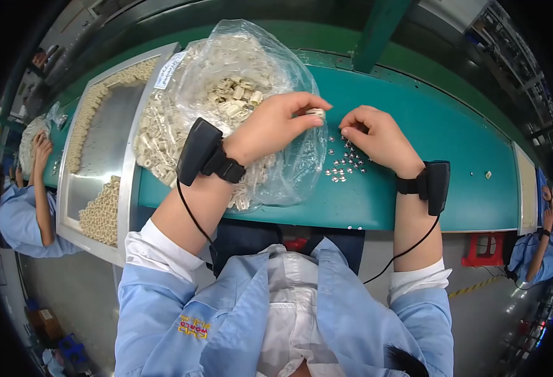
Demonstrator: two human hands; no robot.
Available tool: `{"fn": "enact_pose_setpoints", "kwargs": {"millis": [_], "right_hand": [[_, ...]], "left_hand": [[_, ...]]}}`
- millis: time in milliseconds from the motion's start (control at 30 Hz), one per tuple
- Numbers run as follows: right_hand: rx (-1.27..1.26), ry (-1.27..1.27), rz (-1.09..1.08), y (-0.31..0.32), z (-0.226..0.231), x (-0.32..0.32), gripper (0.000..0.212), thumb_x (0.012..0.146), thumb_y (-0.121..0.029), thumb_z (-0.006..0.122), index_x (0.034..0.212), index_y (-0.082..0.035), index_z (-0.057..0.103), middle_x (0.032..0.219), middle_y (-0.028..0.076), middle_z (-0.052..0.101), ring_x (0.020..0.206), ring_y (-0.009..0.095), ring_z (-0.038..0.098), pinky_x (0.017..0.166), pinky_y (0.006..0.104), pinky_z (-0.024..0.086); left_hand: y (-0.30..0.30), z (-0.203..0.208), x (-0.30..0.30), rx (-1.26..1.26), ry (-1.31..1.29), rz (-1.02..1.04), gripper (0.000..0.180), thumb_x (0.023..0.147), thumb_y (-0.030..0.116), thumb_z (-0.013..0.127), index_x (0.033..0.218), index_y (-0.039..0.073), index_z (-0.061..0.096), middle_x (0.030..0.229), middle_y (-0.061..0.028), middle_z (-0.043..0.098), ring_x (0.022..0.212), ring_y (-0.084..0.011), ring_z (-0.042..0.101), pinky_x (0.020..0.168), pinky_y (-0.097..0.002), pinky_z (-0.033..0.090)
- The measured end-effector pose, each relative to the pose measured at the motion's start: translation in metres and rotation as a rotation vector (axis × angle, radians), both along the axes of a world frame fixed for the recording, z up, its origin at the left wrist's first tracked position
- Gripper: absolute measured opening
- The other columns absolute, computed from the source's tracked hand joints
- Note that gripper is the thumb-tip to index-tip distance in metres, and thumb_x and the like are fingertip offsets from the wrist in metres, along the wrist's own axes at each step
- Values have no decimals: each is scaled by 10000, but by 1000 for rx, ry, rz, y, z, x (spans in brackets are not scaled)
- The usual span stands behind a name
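Observation:
My left hand (276, 124) pinches a small cream plastic part (316, 114) between thumb and fingertips, above the green bench. Facing it across a short gap, my right hand (380, 137) is closed, thumb against the curled fingers. Whatever those fingertips hold is too small to make out. Just below them lie several small shiny metal pieces (345, 164), loosely scattered. Under my left forearm sits a large clear plastic bag (289, 173), its top spread wide. Many cream plastic parts (235, 94) of the same sort show inside it.
At the left stands a metal tray (103, 135) with cream parts along its edges and heaped in its near corner. One loose cream part (488, 174) lies on the green bench (440, 144) at the right. A green post (377, 38) rises behind. Co-workers sit on both sides.

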State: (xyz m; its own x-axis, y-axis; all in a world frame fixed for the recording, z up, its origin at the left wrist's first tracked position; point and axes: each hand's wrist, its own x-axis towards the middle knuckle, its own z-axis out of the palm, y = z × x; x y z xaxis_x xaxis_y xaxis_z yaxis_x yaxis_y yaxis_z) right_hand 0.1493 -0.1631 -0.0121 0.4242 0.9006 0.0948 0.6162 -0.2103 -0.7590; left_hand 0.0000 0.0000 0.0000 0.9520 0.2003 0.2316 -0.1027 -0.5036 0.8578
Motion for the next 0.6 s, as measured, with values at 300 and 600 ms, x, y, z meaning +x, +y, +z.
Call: {"fn": "enact_pose_setpoints", "kwargs": {"millis": [300, 600], "right_hand": [[-13, -235, 113, -14, -2, -6, 101, 756, -58, 640, 838, -12, 603, 800, 64, 561, 741, 183, 555, 654, 287, 456], [-72, -635, 103, -12, 0, -28, 80, 740, -75, 613, 779, -39, 554, 771, 79, 526, 766, 264, 511, 684, 353, 425]], "left_hand": [[-4, -14, -1, -32, 92, 84, 253, 826, 128, 592, 1062, 36, 590, 814, -83, 611, 717, -149, 561, 670, -266, 455], [-11, -17, -4, -9, 121, 32, 244, 832, 165, 576, 1039, 36, 594, 797, -114, 603, 728, -205, 580, 673, -293, 459]]}}
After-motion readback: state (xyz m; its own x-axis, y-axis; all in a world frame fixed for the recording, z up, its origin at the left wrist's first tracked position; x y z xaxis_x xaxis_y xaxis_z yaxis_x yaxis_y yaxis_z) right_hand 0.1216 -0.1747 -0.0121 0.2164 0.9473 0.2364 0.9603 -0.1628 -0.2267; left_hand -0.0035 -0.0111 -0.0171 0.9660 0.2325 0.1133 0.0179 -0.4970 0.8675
